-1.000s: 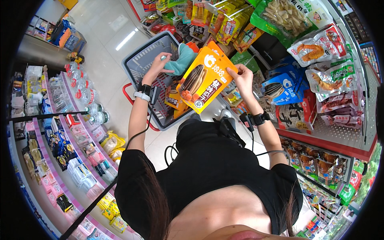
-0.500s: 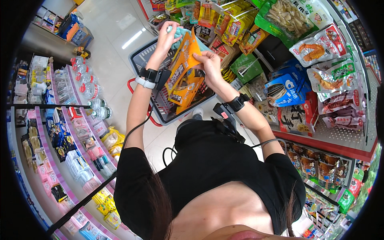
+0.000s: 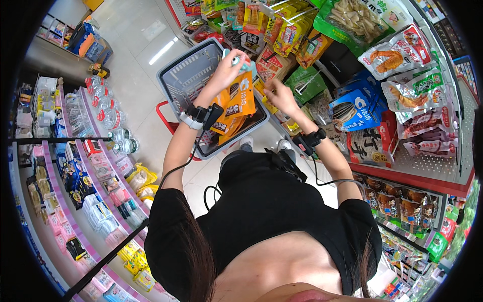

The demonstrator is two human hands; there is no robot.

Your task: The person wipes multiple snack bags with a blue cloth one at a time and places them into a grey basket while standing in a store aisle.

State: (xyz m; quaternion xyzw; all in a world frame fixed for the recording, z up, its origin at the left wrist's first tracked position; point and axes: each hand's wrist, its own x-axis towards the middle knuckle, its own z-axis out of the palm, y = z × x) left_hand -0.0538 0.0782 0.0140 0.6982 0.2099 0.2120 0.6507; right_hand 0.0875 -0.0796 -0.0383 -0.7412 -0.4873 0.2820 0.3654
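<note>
My left hand (image 3: 227, 73) is closed around a teal and white item (image 3: 246, 64) with a round white end; its kind is partly hidden by my fingers. That hand is over the far right side of a grey shopping basket (image 3: 186, 68). Orange snack bags (image 3: 240, 100) lie in the basket beneath my left wrist, the top one tilted up against its right side. My right hand (image 3: 283, 98) is just right of the basket, fingers loosely bent and apart, nothing visible in them. Yellow snack packs (image 3: 266, 100) hang close beside it.
A snack rack (image 3: 427, 173) with hanging bags and metal hooks rises on the right. The basket's red handle (image 3: 163, 113) sticks out to the left. Shelves of small packages (image 3: 95, 206) and several water bottles (image 3: 110, 118) line the left side.
My right hand has let go of the orange snack bag and moved right. The bag now rests in the basket. My left hand has moved down and right, still holding the teal item.
</note>
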